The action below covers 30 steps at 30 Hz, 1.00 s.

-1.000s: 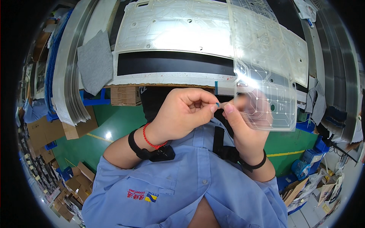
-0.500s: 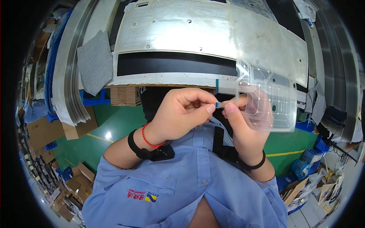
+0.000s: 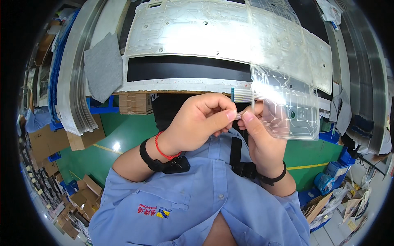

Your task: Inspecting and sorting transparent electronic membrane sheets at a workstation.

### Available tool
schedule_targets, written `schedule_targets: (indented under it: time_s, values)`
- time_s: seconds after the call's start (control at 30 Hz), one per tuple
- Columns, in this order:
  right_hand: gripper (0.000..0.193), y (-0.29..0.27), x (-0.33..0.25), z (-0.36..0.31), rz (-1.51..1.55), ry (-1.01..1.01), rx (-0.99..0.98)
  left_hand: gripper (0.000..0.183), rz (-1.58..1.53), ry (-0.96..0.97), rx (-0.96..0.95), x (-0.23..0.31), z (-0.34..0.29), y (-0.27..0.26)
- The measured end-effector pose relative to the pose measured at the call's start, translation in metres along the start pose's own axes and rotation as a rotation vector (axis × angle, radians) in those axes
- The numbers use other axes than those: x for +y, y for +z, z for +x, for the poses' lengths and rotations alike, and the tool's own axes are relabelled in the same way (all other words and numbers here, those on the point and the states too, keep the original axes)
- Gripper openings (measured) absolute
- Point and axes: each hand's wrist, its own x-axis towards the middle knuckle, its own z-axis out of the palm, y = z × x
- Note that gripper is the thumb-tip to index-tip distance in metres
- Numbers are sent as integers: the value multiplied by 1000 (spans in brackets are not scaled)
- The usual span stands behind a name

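Note:
A clear keyboard membrane sheet [image 3: 301, 104] with silvery printed traces hangs over the near edge of the bench. From its left side come a short narrow ribbon tail [image 3: 239, 116] and a wider striped tail [image 3: 243, 95] with a blue-green tip. My left hand [image 3: 201, 121] pinches the narrow tail's end between thumb and forefinger, covering its tip. Close beside it, my right hand [image 3: 260, 139] grips the same tail nearer the sheet, its thumb in front. Some of the right fingers show only through the clear film.
Translucent membrane sheets [image 3: 188, 33] cover the bench, with a black strip [image 3: 188, 69] in front of them. Grey cloth [image 3: 103, 67] lies at the left beside a stack of long thin sheets [image 3: 76, 74]. Another grey cloth [image 3: 340, 104] hangs at the right. Below are cardboard boxes [image 3: 87, 194].
The membrane sheet has shifted slightly left and up. My left fingertips have slid right over the narrow tail's blue tip, which showed before and is now hidden.

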Motion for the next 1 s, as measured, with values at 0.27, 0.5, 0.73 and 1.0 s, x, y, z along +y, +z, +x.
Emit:
schedule_targets:
  time_s: [0.27, 0.5, 0.73, 1.0]
  values:
    - [7, -1, 3, 0, 6, 3, 13, 16, -134, -49, -9, -1, 0, -2]
    - [7, 0, 4, -2, 8, 19, 31, 15, 0, -70, 36, 1, -1, 0]
    - [6, 2, 5, -3, -18, 46, 62, 12, 55, -101, 69, 4, 0, 1]
    - [4, 1, 5, -1, -63, 35, 56, 13, 115, -71, 54, 5, 1, -1]
